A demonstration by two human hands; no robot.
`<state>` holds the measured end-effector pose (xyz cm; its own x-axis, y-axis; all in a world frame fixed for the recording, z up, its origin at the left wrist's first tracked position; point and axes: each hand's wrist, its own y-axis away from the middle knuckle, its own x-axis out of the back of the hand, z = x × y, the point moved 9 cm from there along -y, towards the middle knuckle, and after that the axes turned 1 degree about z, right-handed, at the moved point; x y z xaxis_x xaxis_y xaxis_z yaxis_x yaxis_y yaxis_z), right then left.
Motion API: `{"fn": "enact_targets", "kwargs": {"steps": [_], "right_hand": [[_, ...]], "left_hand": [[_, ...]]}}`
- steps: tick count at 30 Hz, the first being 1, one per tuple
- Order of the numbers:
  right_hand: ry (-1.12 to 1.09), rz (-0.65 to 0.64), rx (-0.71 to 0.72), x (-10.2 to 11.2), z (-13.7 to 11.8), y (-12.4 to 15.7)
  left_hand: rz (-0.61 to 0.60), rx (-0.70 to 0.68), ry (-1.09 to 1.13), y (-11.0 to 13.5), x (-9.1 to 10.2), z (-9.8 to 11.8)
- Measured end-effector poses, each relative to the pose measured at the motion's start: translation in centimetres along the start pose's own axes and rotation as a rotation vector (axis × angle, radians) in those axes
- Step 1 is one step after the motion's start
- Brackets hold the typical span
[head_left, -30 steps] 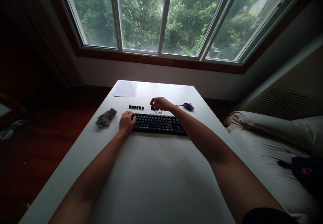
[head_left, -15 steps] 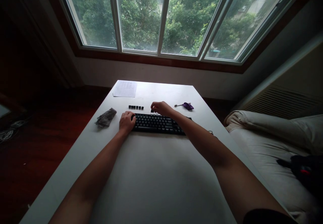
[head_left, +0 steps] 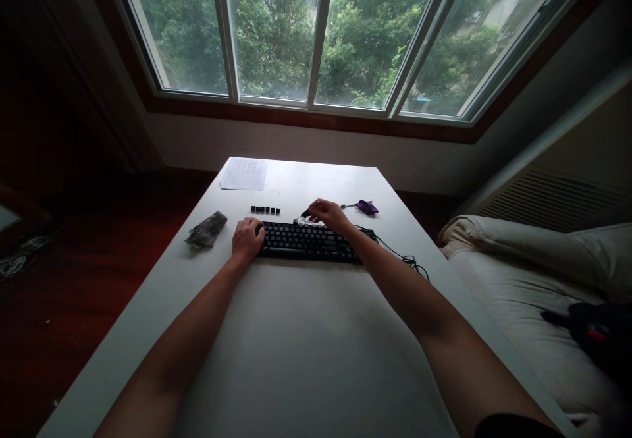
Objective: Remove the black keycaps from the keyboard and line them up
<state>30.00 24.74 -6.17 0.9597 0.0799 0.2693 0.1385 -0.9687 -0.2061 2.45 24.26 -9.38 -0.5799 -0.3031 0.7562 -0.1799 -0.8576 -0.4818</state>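
Note:
A black keyboard (head_left: 306, 242) lies flat on the white table. My left hand (head_left: 247, 238) grips its left end, the fingers curled over the far corner. Above the keyboard's back edge, my right hand (head_left: 328, 215) is closed on a keycap puller (head_left: 305, 214), which has a dark handle and thin wire prongs. The puller tilts down to the left, and a small dark keycap (head_left: 295, 221) shows at its wire end; whether the wires still hold it I cannot tell. Several loose black keycaps (head_left: 265, 210) stand in a row behind the keyboard's left part.
A grey crumpled cloth or bag (head_left: 206, 230) lies left of my left hand. Back right is a purple item with a pale stick (head_left: 366, 207). The keyboard's black cable (head_left: 411, 261) curls at the right. A printed paper sheet (head_left: 243, 173) lies at the table's far left corner.
My right hand has shifted right with the puller, which has gone from upright to tilted. More of the cable now shows. My left hand stays on the keyboard.

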Motion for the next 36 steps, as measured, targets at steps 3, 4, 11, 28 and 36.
{"fn": "enact_targets", "kwargs": {"steps": [3, 4, 11, 28, 36], "right_hand": [[0.003, -0.006, 0.022, -0.4, -0.9, 0.5], [0.017, -0.015, 0.031, -0.6, -1.3, 0.6], [0.121, -0.061, 0.105, -3.1, -2.9, 2.0], [0.286, -0.096, 0.102, -5.5, -4.1, 3.7], [0.188, -0.105, 0.061, -6.3, -3.3, 3.8]], "left_hand": [[0.025, -0.056, -0.011, 0.1, 0.5, 1.2], [0.03, -0.084, -0.013, 0.2, 0.7, 1.8], [-0.046, -0.293, 0.028, 1.5, 0.6, 6.7], [-0.183, -0.243, 0.092, 1.7, -1.2, 7.0], [-0.176, -0.205, 0.109, 1.4, -1.2, 6.4]]}}
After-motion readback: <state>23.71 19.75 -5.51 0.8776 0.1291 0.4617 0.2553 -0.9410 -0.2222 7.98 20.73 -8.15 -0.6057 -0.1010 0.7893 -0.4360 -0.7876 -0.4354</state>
